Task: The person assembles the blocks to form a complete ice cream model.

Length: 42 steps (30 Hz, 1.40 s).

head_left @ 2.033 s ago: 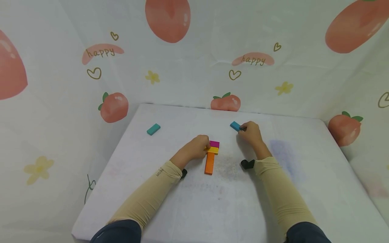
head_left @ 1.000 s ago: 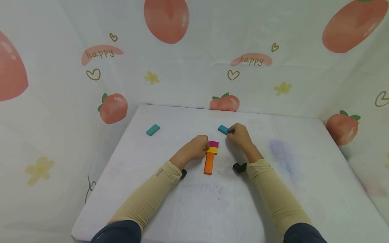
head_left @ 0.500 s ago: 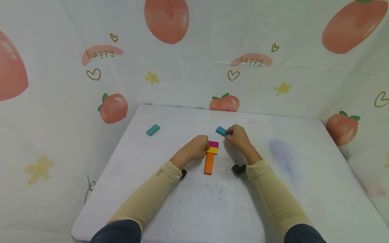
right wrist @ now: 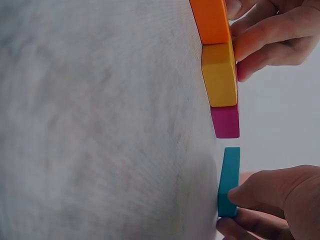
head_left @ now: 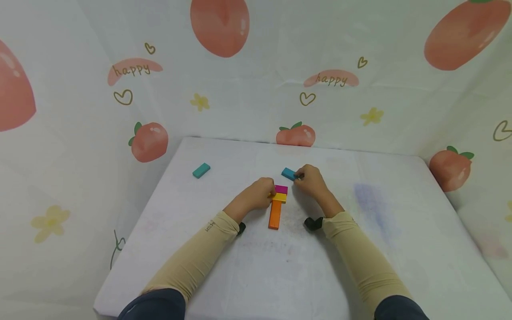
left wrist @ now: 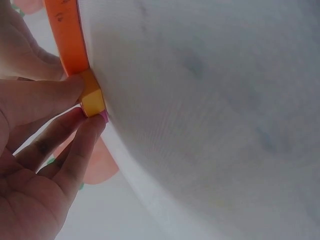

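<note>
In the head view an orange block lies lengthwise toward the person. A yellow block crosses its far end, and a magenta block lies against the yellow one's far side. My left hand pinches the left ends of the yellow and magenta blocks, thumb on the near side, fingers on the far side. My right hand pinches a blue block by its right end. The right wrist view shows this blue block close to the table, a small gap from the magenta block.
A teal block lies at the back left of the white table. Black wrist-worn pieces show at both cuffs, the right one more plainly. A printed cloth with peaches hangs behind the table.
My right hand has brought the blue block leftward and slightly nearer, toward the magenta block, slowing over the last half second. My left hand and its blocks have stayed in place.
</note>
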Tool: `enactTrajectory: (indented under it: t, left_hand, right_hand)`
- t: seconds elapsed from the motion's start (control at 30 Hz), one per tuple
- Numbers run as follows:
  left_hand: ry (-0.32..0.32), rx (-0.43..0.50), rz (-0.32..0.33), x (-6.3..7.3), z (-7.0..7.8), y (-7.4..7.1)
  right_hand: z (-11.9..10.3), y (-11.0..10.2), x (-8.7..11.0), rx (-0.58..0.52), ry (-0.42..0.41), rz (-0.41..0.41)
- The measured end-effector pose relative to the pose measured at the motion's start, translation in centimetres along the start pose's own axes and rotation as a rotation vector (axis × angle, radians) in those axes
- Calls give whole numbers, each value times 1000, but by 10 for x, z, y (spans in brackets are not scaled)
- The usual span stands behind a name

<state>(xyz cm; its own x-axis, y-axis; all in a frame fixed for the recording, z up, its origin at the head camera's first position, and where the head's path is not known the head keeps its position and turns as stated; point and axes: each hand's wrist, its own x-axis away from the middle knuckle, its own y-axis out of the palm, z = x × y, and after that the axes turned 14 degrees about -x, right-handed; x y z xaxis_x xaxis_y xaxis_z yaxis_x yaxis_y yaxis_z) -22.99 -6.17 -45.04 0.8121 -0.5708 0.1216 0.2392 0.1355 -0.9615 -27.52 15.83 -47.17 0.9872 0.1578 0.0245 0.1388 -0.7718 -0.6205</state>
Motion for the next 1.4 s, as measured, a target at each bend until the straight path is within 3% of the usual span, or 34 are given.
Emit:
enactTrajectory:
  t: [0.73,1.4]
  left_hand:
    - [19,5,25,2,-1,1]
    - [37,-14,28,0,-2,1]
  right_hand:
    - [-7,10,3,-4,-29,-31]
    - [-11,11,7,-33,-98,-113]
